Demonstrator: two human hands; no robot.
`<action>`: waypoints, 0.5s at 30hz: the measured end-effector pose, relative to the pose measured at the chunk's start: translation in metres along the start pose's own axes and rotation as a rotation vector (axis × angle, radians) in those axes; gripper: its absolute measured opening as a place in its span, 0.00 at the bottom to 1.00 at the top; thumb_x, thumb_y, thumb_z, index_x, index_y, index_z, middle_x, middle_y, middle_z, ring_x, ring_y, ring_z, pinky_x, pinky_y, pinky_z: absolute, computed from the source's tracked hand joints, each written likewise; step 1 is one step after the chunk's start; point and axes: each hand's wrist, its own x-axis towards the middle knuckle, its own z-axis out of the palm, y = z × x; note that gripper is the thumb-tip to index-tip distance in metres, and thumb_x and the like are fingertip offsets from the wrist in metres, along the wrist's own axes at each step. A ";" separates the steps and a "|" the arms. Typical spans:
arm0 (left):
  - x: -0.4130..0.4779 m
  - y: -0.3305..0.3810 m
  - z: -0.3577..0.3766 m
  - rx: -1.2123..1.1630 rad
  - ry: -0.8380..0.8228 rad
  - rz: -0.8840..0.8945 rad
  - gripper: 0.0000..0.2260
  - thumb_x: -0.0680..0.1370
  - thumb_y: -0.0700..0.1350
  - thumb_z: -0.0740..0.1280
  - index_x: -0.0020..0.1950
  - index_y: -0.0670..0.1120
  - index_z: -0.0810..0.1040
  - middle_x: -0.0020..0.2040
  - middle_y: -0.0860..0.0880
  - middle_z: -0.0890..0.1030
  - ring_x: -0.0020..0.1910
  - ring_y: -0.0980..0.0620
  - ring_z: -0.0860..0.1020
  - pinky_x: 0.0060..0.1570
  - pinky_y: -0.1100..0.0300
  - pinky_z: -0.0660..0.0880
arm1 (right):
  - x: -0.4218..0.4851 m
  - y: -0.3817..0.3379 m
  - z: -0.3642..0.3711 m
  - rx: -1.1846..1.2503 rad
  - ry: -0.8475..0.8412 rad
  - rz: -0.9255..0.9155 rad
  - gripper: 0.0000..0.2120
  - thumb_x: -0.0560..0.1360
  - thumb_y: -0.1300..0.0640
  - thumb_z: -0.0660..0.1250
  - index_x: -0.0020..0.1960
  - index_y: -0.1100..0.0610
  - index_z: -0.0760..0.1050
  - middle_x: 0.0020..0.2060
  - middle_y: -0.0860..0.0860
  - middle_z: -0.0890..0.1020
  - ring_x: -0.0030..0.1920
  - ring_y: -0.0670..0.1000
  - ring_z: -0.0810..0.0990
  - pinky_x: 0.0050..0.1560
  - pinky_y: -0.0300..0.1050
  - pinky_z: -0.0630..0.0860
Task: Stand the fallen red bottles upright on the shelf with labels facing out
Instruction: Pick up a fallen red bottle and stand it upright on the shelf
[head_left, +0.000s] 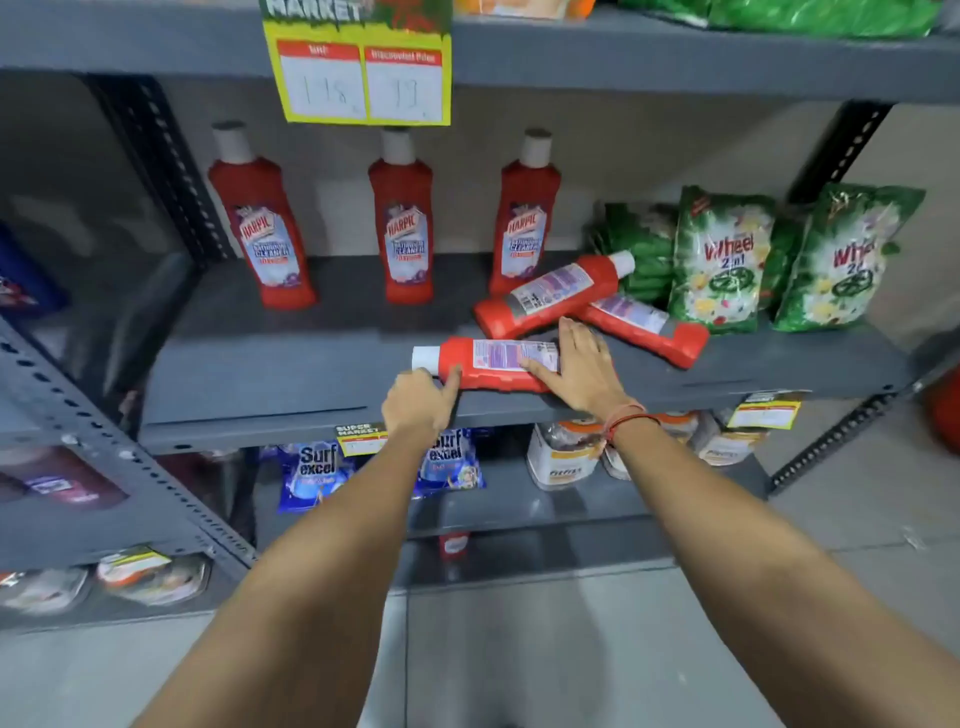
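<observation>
Grey shelf (291, 358), left to right: three red bottles (401, 228) upright at the far side, labels facing out. Right of them, three fallen bottles. Nearest bottle (493, 364) lies on its side along the near edge, cap to the left, back label up. Left hand (418, 400) loosely curled, fingertips touching its neck end; right hand (579, 371) spread flat over its base end. No firm grip yet.

Risk: so near the edge, a push could roll it off. Two crossed bottles (587, 306) (one resting on the other) could shift if bumped. Green detergent bags (719, 260) stand at far right.
</observation>
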 end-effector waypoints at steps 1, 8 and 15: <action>0.002 0.006 0.003 -0.059 -0.007 -0.054 0.28 0.76 0.63 0.57 0.49 0.37 0.78 0.52 0.36 0.79 0.52 0.35 0.78 0.49 0.48 0.74 | 0.001 0.001 0.002 -0.029 -0.021 0.012 0.42 0.76 0.35 0.56 0.76 0.65 0.50 0.75 0.61 0.59 0.76 0.58 0.56 0.76 0.59 0.49; 0.019 0.028 0.018 -0.444 0.022 -0.471 0.30 0.72 0.64 0.64 0.57 0.38 0.75 0.60 0.37 0.78 0.57 0.36 0.77 0.53 0.49 0.73 | 0.015 0.006 -0.002 -0.107 -0.145 -0.030 0.43 0.69 0.28 0.59 0.71 0.60 0.64 0.68 0.61 0.68 0.71 0.60 0.62 0.73 0.66 0.50; 0.030 0.036 0.014 -0.587 -0.049 -0.610 0.33 0.62 0.65 0.74 0.55 0.41 0.76 0.55 0.42 0.81 0.43 0.45 0.76 0.44 0.56 0.71 | 0.026 0.005 -0.012 -0.016 -0.267 -0.098 0.37 0.59 0.29 0.71 0.53 0.57 0.68 0.54 0.55 0.76 0.56 0.57 0.75 0.60 0.55 0.68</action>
